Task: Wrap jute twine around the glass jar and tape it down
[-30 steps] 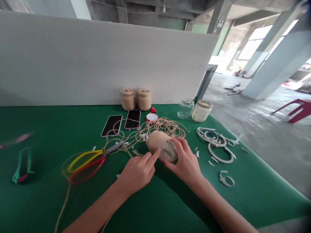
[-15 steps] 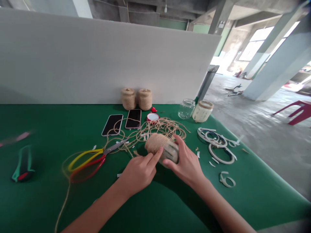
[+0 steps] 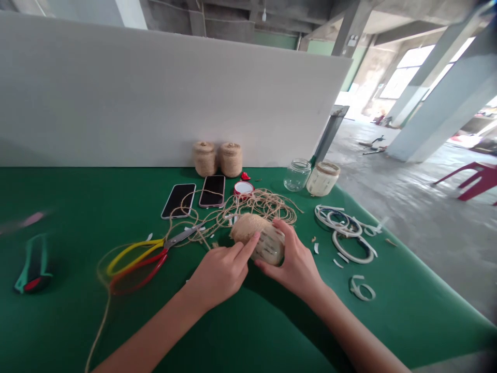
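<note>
A glass jar [image 3: 272,247] lies tilted over the green table, partly wrapped in jute twine [image 3: 248,227]. Its right end is bare glass with pale strips on it. My right hand [image 3: 297,259] is closed round that end, thumb below and fingers above. From the left, my left hand [image 3: 223,272] lays its index finger along the jar's side at the edge of the wrapping; its other fingers are curled and partly hidden. Loose twine [image 3: 272,204] lies tangled just behind the jar. Scissors [image 3: 155,256] with yellow and red handles rest left of my left hand.
Two twine-wrapped jars [image 3: 218,159] stand by the white board [image 3: 174,98]. Two phones [image 3: 212,191] and a red-rimmed lid [image 3: 244,188] lie before them. Right: a clear jar [image 3: 297,175], a taped jar [image 3: 323,180], tape rings [image 3: 341,223]. Far left: a green cutter [image 3: 33,267].
The jar has turned a little in my hands, and more clear glass shows at its right end. My right fingers have shifted slightly round it. My left index finger stays against the jar.
</note>
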Tool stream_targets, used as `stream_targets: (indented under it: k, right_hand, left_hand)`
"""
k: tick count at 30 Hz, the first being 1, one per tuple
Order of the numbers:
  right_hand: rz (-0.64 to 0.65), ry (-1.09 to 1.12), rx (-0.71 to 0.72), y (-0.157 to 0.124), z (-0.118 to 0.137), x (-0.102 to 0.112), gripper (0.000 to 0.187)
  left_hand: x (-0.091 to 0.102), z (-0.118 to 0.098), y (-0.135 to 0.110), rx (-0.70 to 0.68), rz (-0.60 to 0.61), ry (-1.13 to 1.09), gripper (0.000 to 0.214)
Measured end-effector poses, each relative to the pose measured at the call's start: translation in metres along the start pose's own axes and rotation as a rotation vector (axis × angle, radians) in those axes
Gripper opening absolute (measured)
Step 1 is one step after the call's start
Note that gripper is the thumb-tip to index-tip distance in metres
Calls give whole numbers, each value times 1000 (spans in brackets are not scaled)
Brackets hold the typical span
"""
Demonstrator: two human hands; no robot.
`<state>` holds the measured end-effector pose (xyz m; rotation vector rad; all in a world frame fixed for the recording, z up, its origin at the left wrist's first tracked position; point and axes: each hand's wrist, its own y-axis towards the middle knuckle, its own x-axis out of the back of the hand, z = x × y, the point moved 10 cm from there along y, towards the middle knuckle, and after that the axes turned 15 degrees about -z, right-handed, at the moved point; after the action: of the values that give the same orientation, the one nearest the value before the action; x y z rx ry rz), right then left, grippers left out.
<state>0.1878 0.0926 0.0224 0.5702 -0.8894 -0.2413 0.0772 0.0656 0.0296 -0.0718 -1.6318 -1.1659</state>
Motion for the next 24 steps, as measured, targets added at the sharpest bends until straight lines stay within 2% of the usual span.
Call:
stream_targets:
  k: [3,11,17,24]
  right_hand:
    - [9,32,-70,1,-6,-1,78]
    - [13,32,-147,1,-15,-2,74]
    - [-4,36,-130,2,-13,-1,74]
    - [-16,44,-124,1,-14,-1,72]
  left_hand:
    - [1,0,1,-3,-5,-18,52]
    - [7,-2,2,2,-49,-63,47]
    - [12,-9,3,-89,-83,-36,44]
    - [10,-7,3,-97,-76,26,44]
